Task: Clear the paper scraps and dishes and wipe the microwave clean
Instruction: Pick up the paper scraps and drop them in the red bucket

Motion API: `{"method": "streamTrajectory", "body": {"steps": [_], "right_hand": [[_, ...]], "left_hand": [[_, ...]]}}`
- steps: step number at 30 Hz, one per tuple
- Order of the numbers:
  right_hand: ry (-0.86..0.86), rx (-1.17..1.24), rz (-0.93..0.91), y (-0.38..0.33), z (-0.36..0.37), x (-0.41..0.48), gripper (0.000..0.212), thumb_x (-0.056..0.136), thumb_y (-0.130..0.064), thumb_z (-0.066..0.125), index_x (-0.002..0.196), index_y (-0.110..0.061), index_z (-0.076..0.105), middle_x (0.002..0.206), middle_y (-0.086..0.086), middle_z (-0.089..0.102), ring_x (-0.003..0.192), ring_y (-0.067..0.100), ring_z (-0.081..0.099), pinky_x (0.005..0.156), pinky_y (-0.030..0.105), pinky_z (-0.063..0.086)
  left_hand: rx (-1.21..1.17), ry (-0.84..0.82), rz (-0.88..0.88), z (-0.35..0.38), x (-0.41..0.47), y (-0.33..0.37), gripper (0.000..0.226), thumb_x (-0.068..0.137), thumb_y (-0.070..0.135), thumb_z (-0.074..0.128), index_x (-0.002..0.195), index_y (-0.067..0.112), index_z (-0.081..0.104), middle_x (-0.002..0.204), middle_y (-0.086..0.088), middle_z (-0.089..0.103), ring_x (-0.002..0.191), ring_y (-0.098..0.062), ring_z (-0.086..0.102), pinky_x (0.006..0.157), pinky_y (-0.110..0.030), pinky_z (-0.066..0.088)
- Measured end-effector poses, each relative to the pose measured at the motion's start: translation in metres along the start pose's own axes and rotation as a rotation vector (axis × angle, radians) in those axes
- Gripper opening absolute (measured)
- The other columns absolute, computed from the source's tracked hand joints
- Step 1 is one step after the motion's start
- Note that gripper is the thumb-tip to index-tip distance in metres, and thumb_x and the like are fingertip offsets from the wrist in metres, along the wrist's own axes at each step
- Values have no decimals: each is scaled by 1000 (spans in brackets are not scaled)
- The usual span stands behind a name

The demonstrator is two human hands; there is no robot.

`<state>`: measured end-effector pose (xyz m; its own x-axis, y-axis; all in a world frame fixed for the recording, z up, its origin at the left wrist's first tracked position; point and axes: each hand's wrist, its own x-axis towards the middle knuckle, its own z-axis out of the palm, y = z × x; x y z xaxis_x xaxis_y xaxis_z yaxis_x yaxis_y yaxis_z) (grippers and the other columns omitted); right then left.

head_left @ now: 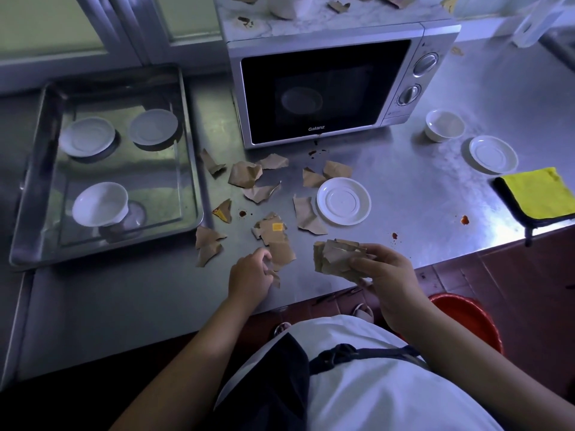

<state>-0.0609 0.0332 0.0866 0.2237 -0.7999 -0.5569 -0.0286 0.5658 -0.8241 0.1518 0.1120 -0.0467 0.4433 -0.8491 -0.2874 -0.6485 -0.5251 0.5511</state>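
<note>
Near the worktop's front edge, our right hand [385, 275] grips a bunch of brown paper scraps [333, 258], and our left hand [249, 275] pinches a single scrap [281, 251] lying flat. Other loose scraps [245, 174] and a white saucer [343, 201] lie before the microwave [326, 88], which stands at the back edge.

Steel counter [420, 188]: tray [124, 169] at left, microwave [323, 91] upper centre. Brown paper scraps [245, 174] scattered mid-frame, a white saucer [343, 201] among them. Right: small bowl [444, 125], second saucer [493, 154], yellow cloth [536, 194] at the edge. Reddish spots [464, 219], possibly sauce, lower right.
</note>
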Motion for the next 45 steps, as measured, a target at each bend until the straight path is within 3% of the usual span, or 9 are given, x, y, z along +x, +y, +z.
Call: {"method": "streamTrajectory", "body": {"steps": [8,12,17,22,27,29,34,40,45], "right_hand": [[34,-43,-9,4,-6,11,22,85,19,58,88,-2,66,66,5,71,57,15,71,52,20,54],[52,-111,-53,6,-6,15,26,82,19,61,86,-5,71,76,12,71,64,20,71,59,26,59],[-55,-154,-123,5,0,15,31,80,12,69,76,-17,78,71,6,74,65,17,71,59,23,55],[-223,-45,-80,3,-3,7,24,83,11,66,88,-9,78,92,22,75,84,34,74,75,34,61],[-284,3,-49,1,-11,3,27,86,8,61,113,10,65,107,37,67,100,54,66,95,52,54],[-325,47,-46,0,-13,2,28,86,4,61,113,10,66,106,36,68,97,52,67,88,45,58],[-410,34,-40,-1,-16,1,21,90,-4,63,108,2,72,103,33,70,94,46,71,83,34,57],[-117,-144,-27,7,-17,9,16,83,11,69,92,-2,71,80,17,71,66,27,72,53,30,58],[-13,-133,-58,10,-24,9,19,81,14,66,88,-2,72,70,8,70,61,16,67,55,23,55]], "left_hand": [[-469,-194,-166,-39,-14,15,11,80,14,81,82,23,75,83,2,74,88,-19,68,74,-27,50],[-761,-285,26,-77,-30,50,15,75,17,84,83,28,79,84,6,76,81,-5,68,75,-16,50],[-548,-155,148,-77,-28,95,16,73,24,87,69,31,73,73,11,67,69,-2,59,63,-12,43],[-320,-27,268,-64,-20,102,22,72,25,85,64,32,66,100,18,59,101,2,49,78,-3,32],[-456,-195,232,-56,-13,98,17,71,27,82,66,31,66,89,21,70,90,4,64,77,-10,46],[-548,-276,200,-54,-12,100,12,64,37,78,68,32,68,82,13,72,82,-9,69,75,-28,57],[-605,-273,218,-48,-13,98,15,70,28,82,68,31,67,66,9,69,64,-6,65,61,-22,50],[-653,-279,221,-44,-18,99,19,68,25,82,72,29,64,72,5,69,71,-15,68,64,-30,58],[-748,-117,36,-48,-3,70,23,74,42,80,91,37,65,96,13,71,86,-4,69,64,-14,52]]}}
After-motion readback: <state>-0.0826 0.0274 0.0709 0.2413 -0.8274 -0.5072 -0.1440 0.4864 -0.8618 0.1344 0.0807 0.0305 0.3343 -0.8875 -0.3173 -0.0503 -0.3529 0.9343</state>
